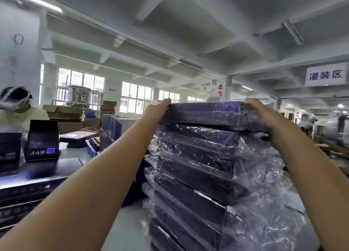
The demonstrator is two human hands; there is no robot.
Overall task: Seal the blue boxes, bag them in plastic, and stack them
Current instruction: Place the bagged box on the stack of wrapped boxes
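Plainly, in the head view two hands work one box: the left hand [160, 108] and right hand [259, 111] each clamp an end of the top blue box [205, 112], plastic-bagged, at the summit of the stack [194, 168] (whether it rests on the box below is unclear). Roughly seven bagged boxes show beneath it, the lowest cut off by the frame. One white sign [325, 76] reads 灌装区; a farther red-lettered sign [220, 89] is too blurred to read. One other person [20, 111] is at far left, partly cropped

My own limbs: left forearm [94, 184] and right forearm [311, 175], bare along all I can see of them; left hand [160, 108] and right hand [262, 113], likewise bare. Finer detail is blurred.
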